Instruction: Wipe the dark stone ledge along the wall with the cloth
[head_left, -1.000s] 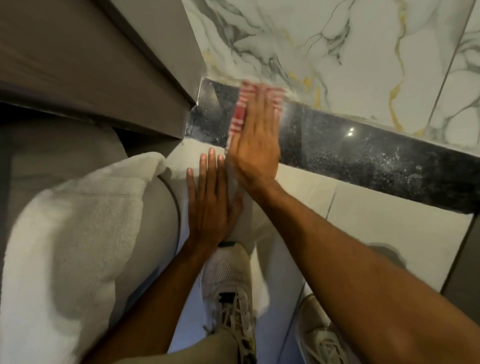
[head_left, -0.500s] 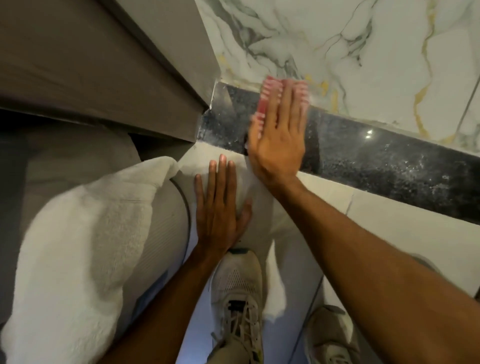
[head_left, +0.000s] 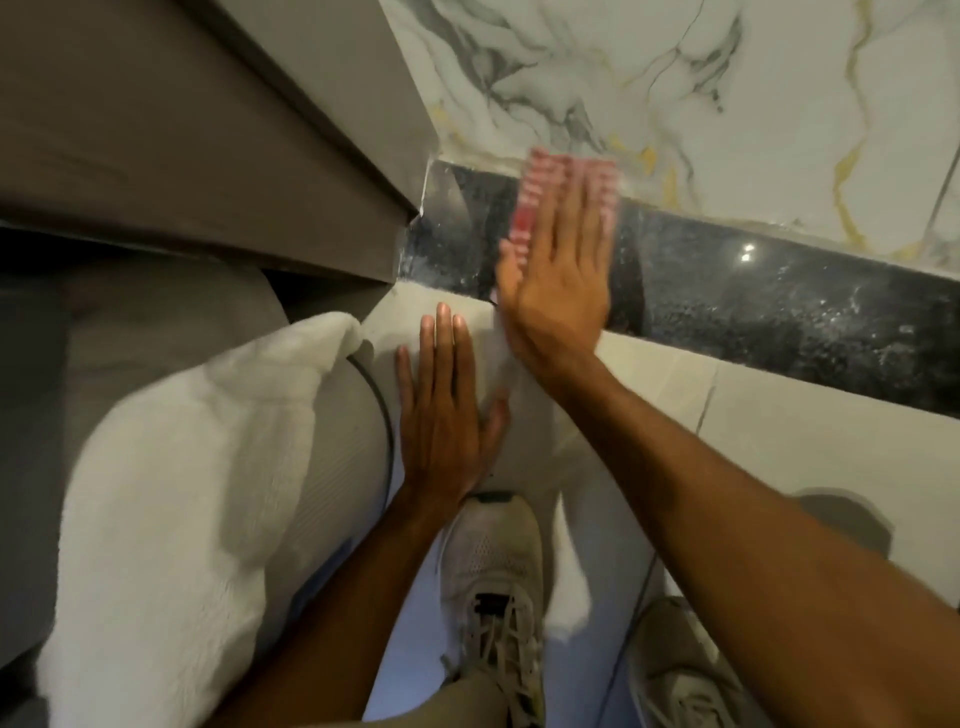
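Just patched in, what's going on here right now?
A person is wiping the dark stone ledge under the marble wall. The right hand lies flat on a red-and-white cloth, pressing it onto the ledge near its left end. The left hand rests flat, fingers spread, on the pale surface below the ledge. White speckles show on the ledge to the right of the cloth.

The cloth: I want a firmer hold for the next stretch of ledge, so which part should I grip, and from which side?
Probably the near-left edge of the cloth, beside the right hand. It lies flat on the ledge under an open palm, its far edge against the wall. Coming from above, curl the thumb under that free red-striped edge and pinch against the fingers.
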